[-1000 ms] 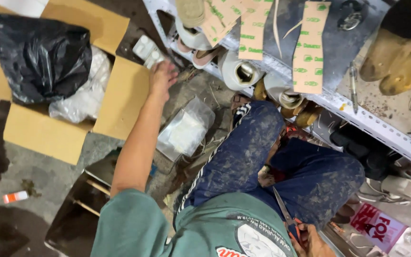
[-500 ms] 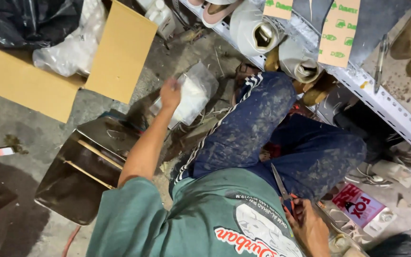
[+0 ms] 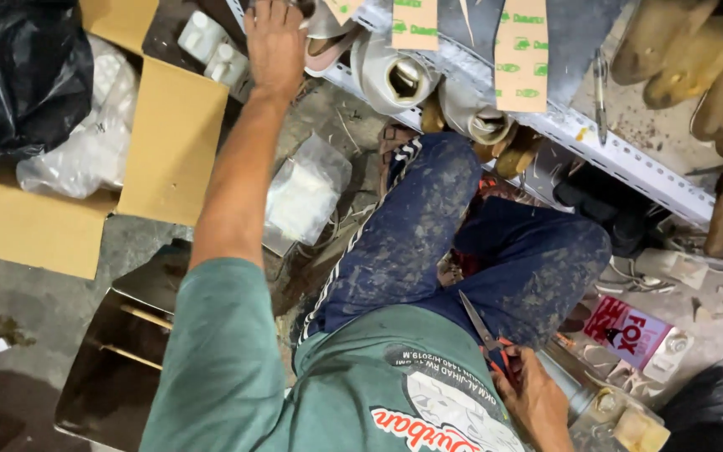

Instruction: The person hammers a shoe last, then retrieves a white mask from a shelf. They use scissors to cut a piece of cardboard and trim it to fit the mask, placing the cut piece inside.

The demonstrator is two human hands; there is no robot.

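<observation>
The left hand [image 3: 274, 43] stretches far forward, fingers curled over a shoe sole [image 3: 328, 38] at the shelf edge [image 3: 629, 159]. The right hand [image 3: 533, 398] is closed around scissors [image 3: 483, 326], kept low beside the lap, blades pointing away from the body.

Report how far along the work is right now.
Done: nothing finished shows. In hand: the right hand grips scissors by the lap; the left hand reaches up to pale material at the shelf edge. Left: the rolls and green-printed strips lie untouched.

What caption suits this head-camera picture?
Seated person's left hand reaches the shelf; right hand holds scissors.
</observation>
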